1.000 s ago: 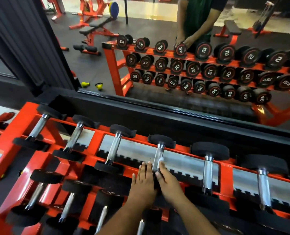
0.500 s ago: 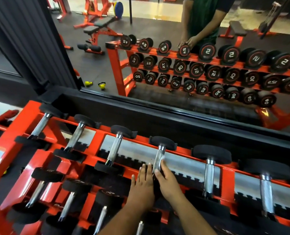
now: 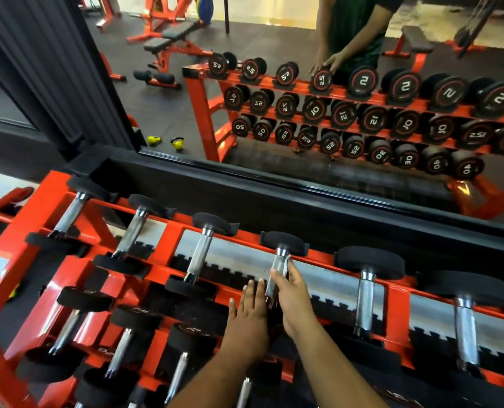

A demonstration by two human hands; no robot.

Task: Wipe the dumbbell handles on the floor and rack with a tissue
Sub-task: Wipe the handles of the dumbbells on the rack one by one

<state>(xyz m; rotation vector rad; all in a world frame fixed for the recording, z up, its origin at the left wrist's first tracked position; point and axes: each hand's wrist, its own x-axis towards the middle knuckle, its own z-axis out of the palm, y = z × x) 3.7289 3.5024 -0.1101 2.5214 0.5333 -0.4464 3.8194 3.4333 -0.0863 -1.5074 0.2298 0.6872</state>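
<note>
An orange dumbbell rack (image 3: 174, 237) holds several black dumbbells with chrome handles on its top row. My right hand (image 3: 293, 298) wraps the handle of the fourth dumbbell (image 3: 278, 265) from the left, with a white tissue (image 3: 286, 262) pinched against the metal; only a small corner of it shows above my fingers. My left hand (image 3: 249, 318) lies flat, fingers straight, on that dumbbell's near black head, just left of the handle.
More dumbbells fill the lower rows (image 3: 121, 343) below my arms. Behind the rack a wall mirror (image 3: 274, 113) reflects the rack, a person in a green shirt, benches and two yellow kettlebells. A black ledge (image 3: 245, 195) runs along the mirror's base.
My right hand has slid up the handle toward the far head, and the tissue now peeks out above my fingers. My left hand stays flat in the same place.
</note>
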